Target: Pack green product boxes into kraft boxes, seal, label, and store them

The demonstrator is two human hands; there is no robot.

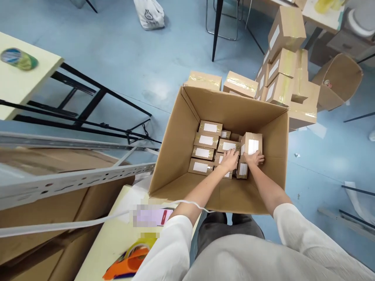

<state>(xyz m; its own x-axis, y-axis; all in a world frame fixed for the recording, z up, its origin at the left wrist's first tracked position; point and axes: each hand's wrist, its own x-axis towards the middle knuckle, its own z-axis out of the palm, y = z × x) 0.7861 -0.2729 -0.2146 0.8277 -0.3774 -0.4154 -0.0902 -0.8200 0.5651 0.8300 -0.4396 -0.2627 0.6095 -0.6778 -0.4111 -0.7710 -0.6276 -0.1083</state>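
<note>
I record the left hand (230, 160) loosely spread over small boxes (225, 145), apparently steadying them; the right hand (254, 158) touches a taller box (252, 141) at three o'clock inside the large carton (179, 156), grip unclear.

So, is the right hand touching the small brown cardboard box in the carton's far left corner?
Apart: head view shows other boxes between right hand and corner box.

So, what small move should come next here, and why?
Probably the right hand should ease its box down in the carton: that box seems to stand higher than its neighbours, which the left hand appears to touch.
</note>
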